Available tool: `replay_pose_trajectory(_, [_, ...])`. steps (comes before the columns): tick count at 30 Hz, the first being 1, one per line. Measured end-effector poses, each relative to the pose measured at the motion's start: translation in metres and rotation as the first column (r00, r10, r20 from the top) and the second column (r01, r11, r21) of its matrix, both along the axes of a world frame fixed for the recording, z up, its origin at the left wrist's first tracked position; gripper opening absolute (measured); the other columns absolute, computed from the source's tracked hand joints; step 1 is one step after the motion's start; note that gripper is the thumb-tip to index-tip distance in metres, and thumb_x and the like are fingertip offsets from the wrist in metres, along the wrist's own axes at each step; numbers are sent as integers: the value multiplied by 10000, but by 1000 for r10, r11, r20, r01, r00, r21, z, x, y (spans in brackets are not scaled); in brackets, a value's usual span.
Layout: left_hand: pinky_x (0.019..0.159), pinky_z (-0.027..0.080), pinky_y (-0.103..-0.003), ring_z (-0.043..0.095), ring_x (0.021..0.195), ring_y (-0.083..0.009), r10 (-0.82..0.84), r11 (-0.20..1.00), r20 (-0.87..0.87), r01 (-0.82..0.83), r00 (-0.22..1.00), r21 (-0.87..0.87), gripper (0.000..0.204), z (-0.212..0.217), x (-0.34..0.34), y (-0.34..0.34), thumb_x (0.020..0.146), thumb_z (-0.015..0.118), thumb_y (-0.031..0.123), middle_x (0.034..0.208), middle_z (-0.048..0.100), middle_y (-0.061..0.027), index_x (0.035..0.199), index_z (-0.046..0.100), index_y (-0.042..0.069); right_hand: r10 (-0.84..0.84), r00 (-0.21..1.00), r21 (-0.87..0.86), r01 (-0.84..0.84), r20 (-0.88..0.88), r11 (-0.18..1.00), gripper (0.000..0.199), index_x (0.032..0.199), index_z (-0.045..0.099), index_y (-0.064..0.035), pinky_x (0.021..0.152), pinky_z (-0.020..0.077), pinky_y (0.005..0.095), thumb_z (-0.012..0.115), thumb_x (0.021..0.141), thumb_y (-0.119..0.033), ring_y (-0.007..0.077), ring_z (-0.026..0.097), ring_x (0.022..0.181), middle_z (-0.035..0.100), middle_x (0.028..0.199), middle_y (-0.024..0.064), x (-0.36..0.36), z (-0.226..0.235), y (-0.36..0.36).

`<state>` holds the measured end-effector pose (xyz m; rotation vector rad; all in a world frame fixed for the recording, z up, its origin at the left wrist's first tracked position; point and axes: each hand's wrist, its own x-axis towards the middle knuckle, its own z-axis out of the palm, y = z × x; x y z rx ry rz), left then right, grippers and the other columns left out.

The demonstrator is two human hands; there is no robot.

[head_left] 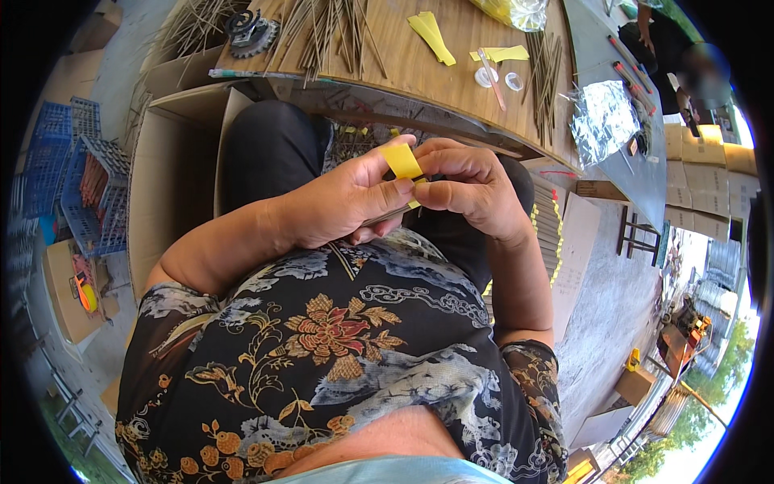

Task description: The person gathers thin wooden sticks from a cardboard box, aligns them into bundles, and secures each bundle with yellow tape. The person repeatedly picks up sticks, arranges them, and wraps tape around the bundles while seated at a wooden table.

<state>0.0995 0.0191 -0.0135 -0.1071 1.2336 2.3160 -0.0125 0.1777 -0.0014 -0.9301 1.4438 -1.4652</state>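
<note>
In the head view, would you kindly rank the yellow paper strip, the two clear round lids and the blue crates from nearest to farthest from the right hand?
1. yellow paper strip, pinched at the right hand
2. clear round lids, on the table ahead
3. blue crates, far left on the floor

Table: we see a wooden table (451, 81) ahead, its edge curving.
Sticks: thin stick bundles (334, 32) lie spread across it.
Paper: spare yellow strips (433, 36) lie near two clear round lids (498, 79).
Left side: blue crates (76, 173) stand beside an open cardboard box (173, 185).
Right side: stacked cartons (709, 181).
</note>
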Motion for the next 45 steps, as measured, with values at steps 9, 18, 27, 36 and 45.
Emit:
replay_pose_trajectory(9, [458, 335, -146, 384, 586, -55, -30, 999, -44, 32, 999, 42, 575, -8, 1, -2, 918, 406, 228, 819, 406, 13, 1380, 73, 148, -11, 963, -55, -4, -271, 998, 164, 867, 627, 24, 712, 431, 249, 659, 713, -23, 154, 533, 800, 557, 869, 81, -1, 3, 2])
replay_pose_trajectory(18, [462, 334, -162, 392, 580, -61, -39, 987, -55, 47, 998, 157, 441, 4, -3, -1, 917, 377, 140, 726, 403, -1, 1322, 205, 114, 44, 785, -58, -102, -618, 993, 145, 833, 637, -6, 699, 419, 274, 666, 692, 3, 179, 524, 790, 543, 841, 72, -5, 23, 0])
replay_pose_trajectory(27, [425, 336, -181, 415, 538, -94, -21, 972, 48, 9, 999, 234, 392, 3, -6, -6, 918, 321, 189, 698, 449, -43, 1288, 262, 76, -44, 501, -115, -113, -864, 987, 257, 837, 650, -88, 724, 422, 314, 685, 591, -25, 215, 527, 825, 532, 845, 26, -6, 26, -1])
replay_pose_trajectory(36, [360, 320, -167, 402, 430, -69, -46, 964, 86, 22, 995, 265, 305, 4, -8, -8, 913, 374, 348, 610, 459, -34, 1039, 446, 80, -183, 305, -265, -255, -935, 930, 226, 804, 632, -59, 712, 433, 330, 666, 580, -54, 221, 531, 843, 528, 882, 25, -10, 29, -10])
replay_pose_trajectory(45, [357, 326, -151, 428, 471, -45, -46, 976, 86, 27, 995, 215, 345, 10, -11, -14, 858, 496, 390, 649, 473, -8, 996, 456, 76, -261, 164, -303, -342, -951, 890, 238, 810, 625, -50, 727, 436, 348, 678, 598, -144, 219, 524, 862, 534, 921, 25, -15, 31, -12])
